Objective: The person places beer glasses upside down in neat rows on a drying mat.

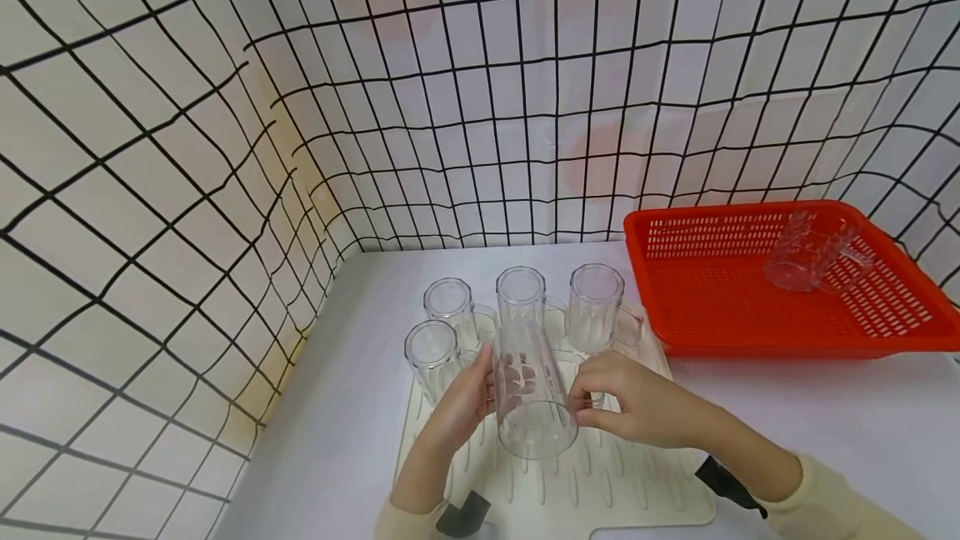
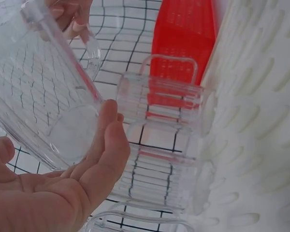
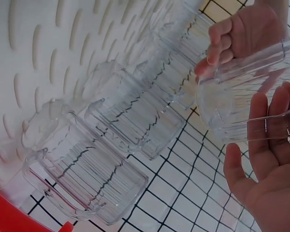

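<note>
Both hands hold a clear mug [image 1: 536,432] in the air above the cream drying mat [image 1: 645,498], tilted with one round end towards the head camera. My left hand [image 1: 459,400] cups the mug from the left; the left wrist view shows its fingers curved round the base end. From the right, my right hand [image 1: 637,402] grips the handle, with its fingers [image 3: 263,130] around it in the right wrist view. Behind the held mug, several clear ribbed mugs [image 1: 596,307] stand upright on the mat, partly hidden by the hands. Most of their visible handles point right.
A red plastic basket [image 1: 757,348] stands at the back right, beside the mat. One clear mug [image 1: 798,261] is inside it, tilted. Black wire grid [image 1: 555,115] backed by white sheeting bounds the white table [image 1: 322,432] at the back and left.
</note>
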Demonstrator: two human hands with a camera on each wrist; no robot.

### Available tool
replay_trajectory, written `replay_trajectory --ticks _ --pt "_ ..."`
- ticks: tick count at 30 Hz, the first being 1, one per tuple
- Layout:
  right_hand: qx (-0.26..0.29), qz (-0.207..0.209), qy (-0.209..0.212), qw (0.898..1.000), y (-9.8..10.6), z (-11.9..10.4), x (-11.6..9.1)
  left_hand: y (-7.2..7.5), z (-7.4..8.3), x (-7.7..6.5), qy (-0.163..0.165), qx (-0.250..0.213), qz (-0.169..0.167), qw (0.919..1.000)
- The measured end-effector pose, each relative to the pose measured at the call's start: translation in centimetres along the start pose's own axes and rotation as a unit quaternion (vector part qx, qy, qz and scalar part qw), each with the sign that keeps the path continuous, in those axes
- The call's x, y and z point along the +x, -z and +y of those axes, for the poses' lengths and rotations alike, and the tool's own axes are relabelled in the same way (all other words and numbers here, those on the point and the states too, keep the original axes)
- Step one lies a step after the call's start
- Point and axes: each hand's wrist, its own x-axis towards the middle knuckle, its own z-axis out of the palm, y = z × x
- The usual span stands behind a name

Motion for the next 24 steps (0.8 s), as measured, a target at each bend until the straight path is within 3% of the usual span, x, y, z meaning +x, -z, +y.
replay_trajectory --ticks 5,12,24 --pt "-0.050 -0.001 0.016 0.999 -0.9 0.0 -0.1 -0.1 0.0 0.2 0.008 0.003 0.006 0.9999" --pt "-0.131 0.028 0.088 0.987 -1.5 0.0 -0.2 -0.2 -0.4 0.3 0.029 0.002 0.028 0.9992" --pt "-0.153 0.018 0.126 0.980 -1.4 -0.5 -0.2 -0.4 -0.4 0.6 0.033 -0.005 0.022 0.9992"
